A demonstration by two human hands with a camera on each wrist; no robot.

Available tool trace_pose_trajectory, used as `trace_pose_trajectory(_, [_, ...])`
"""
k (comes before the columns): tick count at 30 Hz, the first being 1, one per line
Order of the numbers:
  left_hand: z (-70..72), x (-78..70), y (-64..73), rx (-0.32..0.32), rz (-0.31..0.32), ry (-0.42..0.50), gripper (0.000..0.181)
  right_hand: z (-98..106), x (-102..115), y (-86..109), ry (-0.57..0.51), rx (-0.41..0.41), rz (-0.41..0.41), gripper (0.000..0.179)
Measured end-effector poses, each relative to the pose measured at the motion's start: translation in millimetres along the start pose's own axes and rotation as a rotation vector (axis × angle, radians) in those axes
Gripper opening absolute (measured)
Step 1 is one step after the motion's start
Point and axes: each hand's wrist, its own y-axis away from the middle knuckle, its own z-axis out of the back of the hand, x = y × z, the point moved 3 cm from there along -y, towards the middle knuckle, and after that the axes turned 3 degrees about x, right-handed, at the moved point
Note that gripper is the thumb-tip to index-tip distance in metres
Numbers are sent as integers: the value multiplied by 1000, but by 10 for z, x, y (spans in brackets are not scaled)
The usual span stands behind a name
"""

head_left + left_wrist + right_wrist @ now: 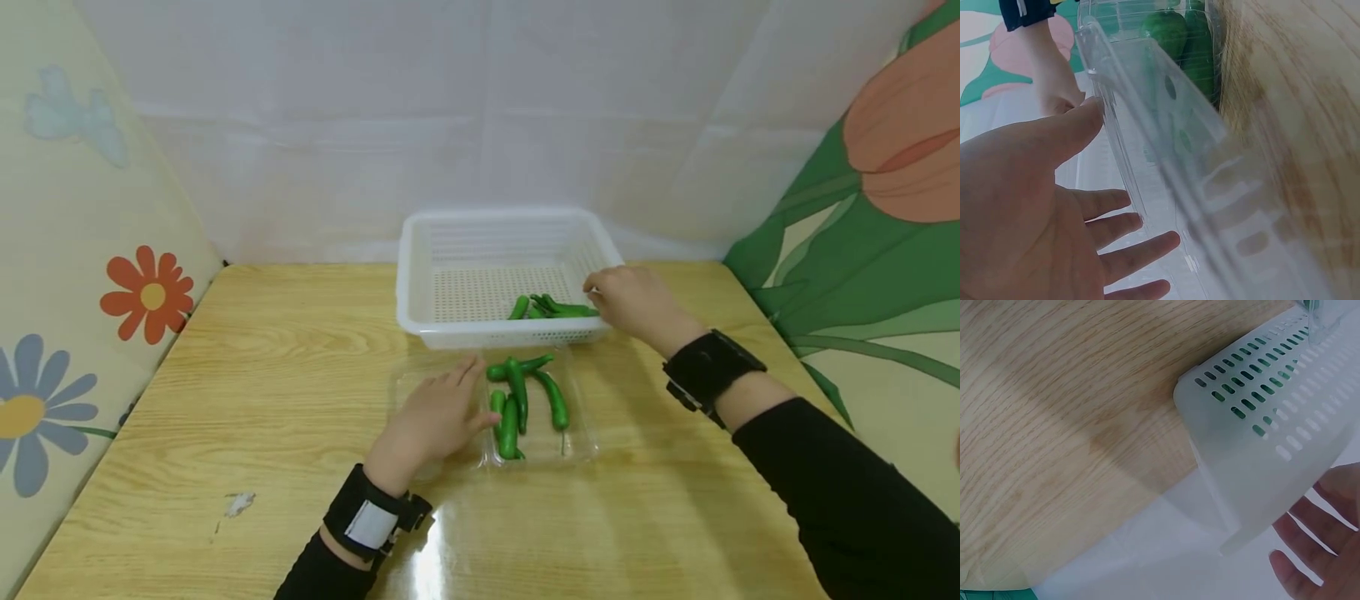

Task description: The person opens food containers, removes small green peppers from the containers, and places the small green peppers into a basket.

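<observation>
Several green chili peppers (516, 396) lie in the right half of a clear plastic clamshell box (585, 446) on the table. My left hand (438, 417) is over the box's left half, fingers spread and thumb near the middle edge. In the left wrist view, the thumb of that hand (1029, 187) is at the clear plastic edge, with nothing in the palm. A white perforated basket (416, 275) behind the box holds more green peppers (558, 310) at its front right. My right hand (633, 300) is over the basket's right rim, its fingers (1310, 550) loosely bent and apart; no pepper shows in them.
The wooden table (285, 375) runs back to a white sheet (315, 167). Flower-patterned panels (153, 296) stand on both sides. A small pale worn patch (240, 504) marks the table at front left.
</observation>
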Motion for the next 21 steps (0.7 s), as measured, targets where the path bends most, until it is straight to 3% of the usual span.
trace_pose_trajectory(7, [-17, 6, 1, -2, 5, -4, 82, -12, 106, 45, 28, -87, 46, 16])
trace_pose_trajectory(14, [-41, -19, 9, -6, -6, -16, 82, 29, 350, 168, 32, -197, 157, 14])
trace_pose_trajectory(21, [-24, -48, 47, 6, -5, -12, 82, 43, 564, 239, -18, -190, 192, 14])
